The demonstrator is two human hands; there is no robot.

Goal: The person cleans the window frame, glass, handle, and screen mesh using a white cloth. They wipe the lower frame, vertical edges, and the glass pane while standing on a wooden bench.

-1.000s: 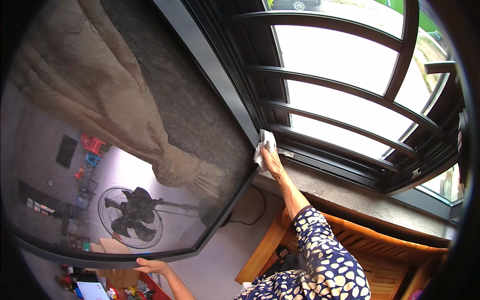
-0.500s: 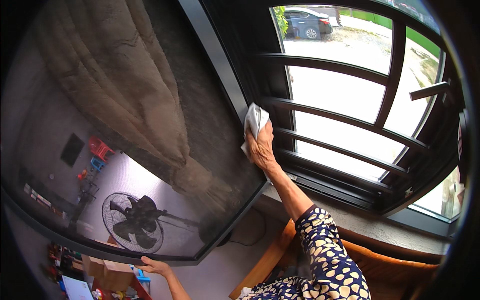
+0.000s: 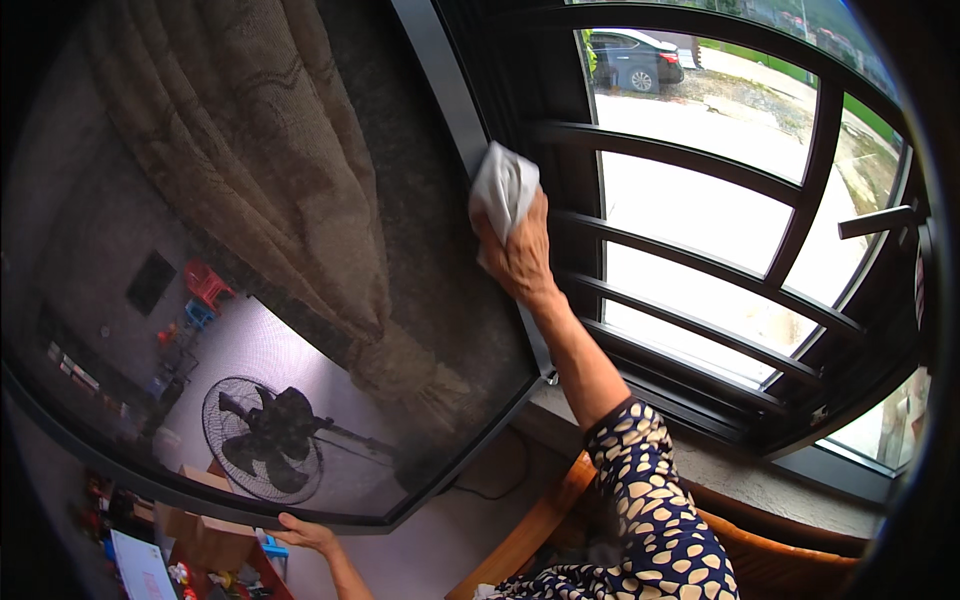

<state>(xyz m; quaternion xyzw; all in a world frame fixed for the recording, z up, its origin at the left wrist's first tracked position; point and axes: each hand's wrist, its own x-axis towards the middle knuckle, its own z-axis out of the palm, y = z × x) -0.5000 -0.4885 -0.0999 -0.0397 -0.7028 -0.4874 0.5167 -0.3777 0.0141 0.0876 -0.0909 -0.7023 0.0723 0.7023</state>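
Note:
A dark framed window screen (image 3: 440,80) stands swung inward, filling the left side. My right hand (image 3: 520,250) is closed around a crumpled white cloth (image 3: 508,185), pressing it on the frame's upright side near the hinge edge. At the screen's lower edge, my left hand (image 3: 310,533) grips the frame, thumb up against it; its other fingers are partly hidden. Through the mesh show a brown gathered curtain (image 3: 290,190) and a black standing fan (image 3: 265,435).
Dark window bars (image 3: 690,245) with a handle (image 3: 878,220) rise at the right, above a rough sill (image 3: 740,490). Below it is wooden furniture (image 3: 540,520). Cardboard boxes (image 3: 225,540) and clutter lie at the lower left. A car (image 3: 635,62) is parked outside.
My right hand and the cloth have slid up along the frame. The scene has shifted slightly downward in view. My left hand stays at the lower edge.

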